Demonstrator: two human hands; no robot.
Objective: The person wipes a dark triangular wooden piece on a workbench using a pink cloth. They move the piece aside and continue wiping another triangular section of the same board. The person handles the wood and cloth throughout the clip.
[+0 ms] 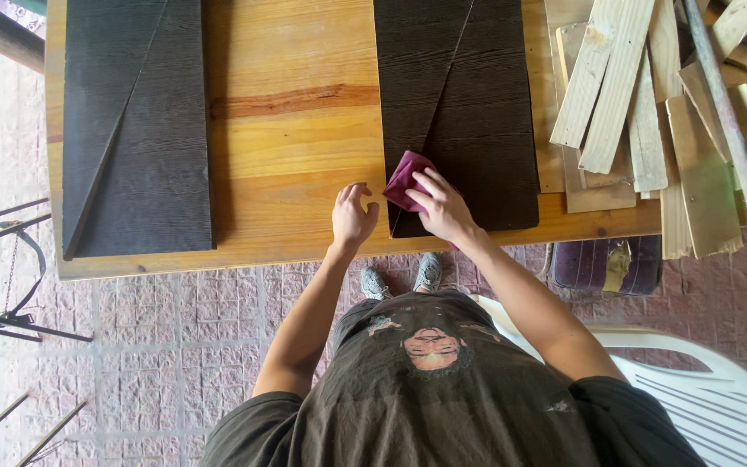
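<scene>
Your right hand [443,210] pinches the folded maroon sanding sheet [408,179] on the near left corner of the right dark panel [469,112] — flat, so it rubs the surface. Your left hand [352,216], fingers loosely curled and holding nothing, rests on the wooden table [296,130] just left of that panel, steadying you.

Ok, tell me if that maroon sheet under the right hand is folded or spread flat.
Folded. The maroon sheet lies as a small angular wedge with a doubled edge on the dark board, pressed down by the right hand.

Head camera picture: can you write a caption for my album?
Right hand presses a maroon cloth on a dark board; left hand rests on the table.
</scene>
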